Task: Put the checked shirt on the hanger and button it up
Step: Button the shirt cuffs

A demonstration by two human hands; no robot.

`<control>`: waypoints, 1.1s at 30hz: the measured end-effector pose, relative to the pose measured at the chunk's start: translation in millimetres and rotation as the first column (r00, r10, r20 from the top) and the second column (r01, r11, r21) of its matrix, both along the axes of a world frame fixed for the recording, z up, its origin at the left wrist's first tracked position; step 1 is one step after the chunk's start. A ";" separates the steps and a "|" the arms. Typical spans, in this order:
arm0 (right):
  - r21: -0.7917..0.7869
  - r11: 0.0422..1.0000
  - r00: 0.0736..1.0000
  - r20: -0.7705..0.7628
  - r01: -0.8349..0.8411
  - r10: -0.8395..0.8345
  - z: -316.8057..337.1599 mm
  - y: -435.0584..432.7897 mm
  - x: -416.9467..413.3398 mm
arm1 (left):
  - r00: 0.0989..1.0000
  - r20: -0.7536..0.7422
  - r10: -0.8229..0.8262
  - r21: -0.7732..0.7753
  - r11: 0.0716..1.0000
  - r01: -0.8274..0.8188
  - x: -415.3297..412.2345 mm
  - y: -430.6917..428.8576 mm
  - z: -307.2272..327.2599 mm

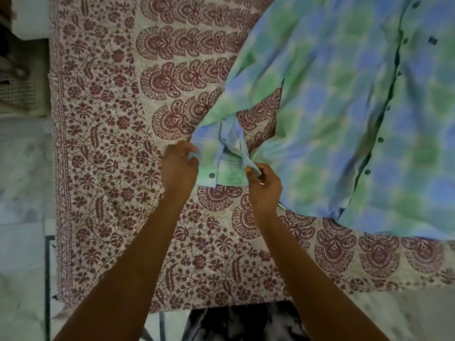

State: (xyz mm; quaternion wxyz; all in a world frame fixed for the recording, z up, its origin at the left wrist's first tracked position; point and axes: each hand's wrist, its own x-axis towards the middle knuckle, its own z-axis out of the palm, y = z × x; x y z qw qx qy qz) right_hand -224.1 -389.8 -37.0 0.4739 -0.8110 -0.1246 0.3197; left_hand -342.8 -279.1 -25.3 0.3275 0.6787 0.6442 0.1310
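Checked shirt point(344, 107): spread on the printed bedspread point(110, 119), upper right of frame. Its sleeve cuff point(226, 168) lies at frame centre. Left hand point(178, 166): fingers clamped on the cuff's left edge. Right hand point(264, 188): fingers clamped on its right flap.

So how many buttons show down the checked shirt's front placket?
6, down the placket of the checked shirt, at right: top button, second button, third button, fourth button, fifth button, lowest button. More may hide in folds near the hem.
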 end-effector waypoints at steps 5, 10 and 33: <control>-0.003 0.994 0.994 0.023 -0.108 0.108 -12.0 -6.4 -2.9 | 0.974 -0.135 -0.182 -0.126 0.978 0.165 -0.8 -32.5 -20.0; 0.003 0.995 0.995 -0.015 -0.100 0.100 -14.1 -6.3 -7.4 | 0.940 -0.246 -0.236 -0.097 0.971 0.218 1.6 -41.8 -28.0; -0.012 1.000 0.973 -0.231 -0.021 0.017 -7.9 10.5 -15.9 | 0.969 0.236 -0.072 -0.152 0.982 0.110 26.1 -33.1 0.1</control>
